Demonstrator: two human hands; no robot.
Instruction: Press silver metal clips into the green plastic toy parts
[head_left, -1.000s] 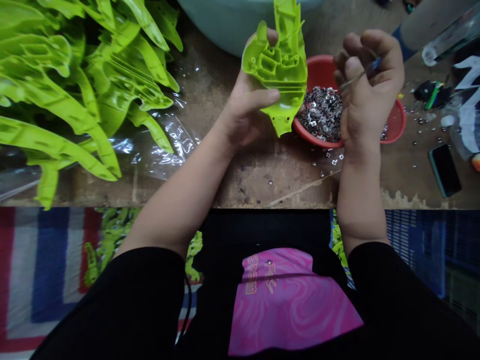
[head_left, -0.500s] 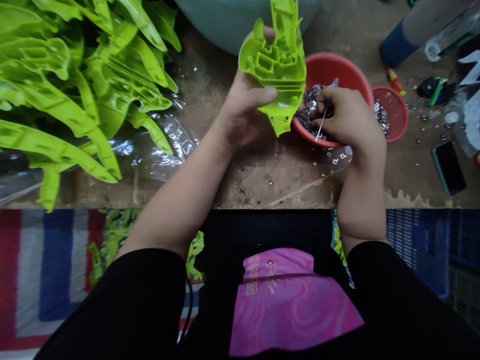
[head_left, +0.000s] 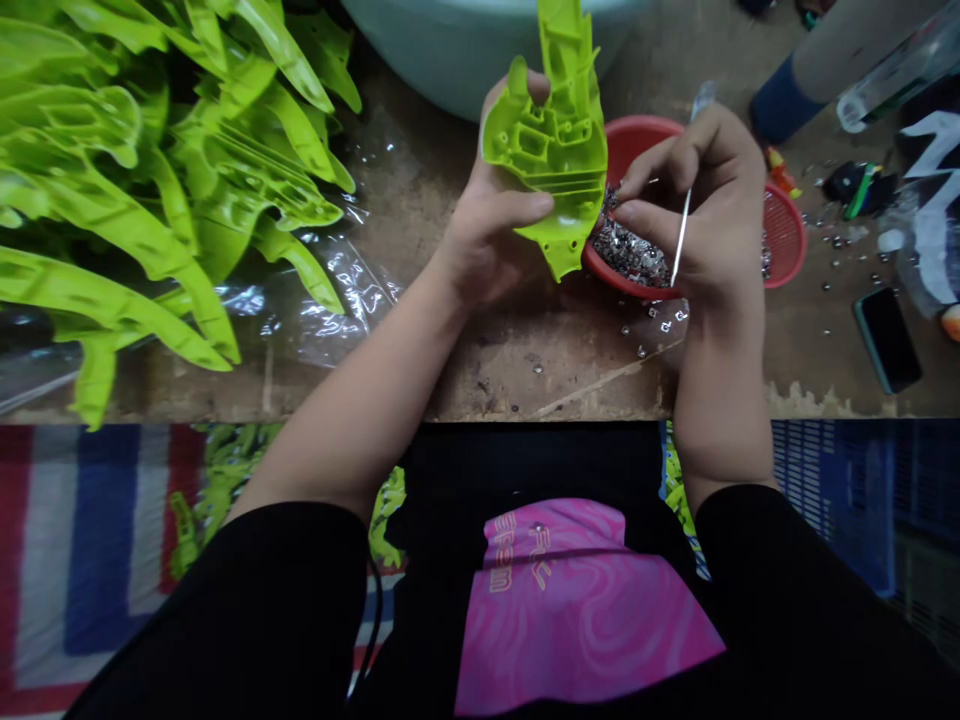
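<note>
My left hand grips a lime-green plastic shell, its ribbed, hollow inside facing me. The thumb lies across the front and the other fingers are mostly hidden behind. My right hand is above a red bowl and holds a thin screwdriver with a metal shaft and clear handle, slanted between the fingers. Thumb and forefinger also come together near the shell's right edge; whether a small part is between them I cannot make out. Many small shiny metal clips fill the bowl.
Lime-green shells are heaped at the left on clear plastic film. A pale green tub stands behind. To the right are a red mesh basket, a phone, a bottle and scattered metal bits. The table's edge runs before me.
My right hand has lifted out of the bowl's metal clips, turning so the screwdriver stands more upright. My left hand and the shell have barely moved.
</note>
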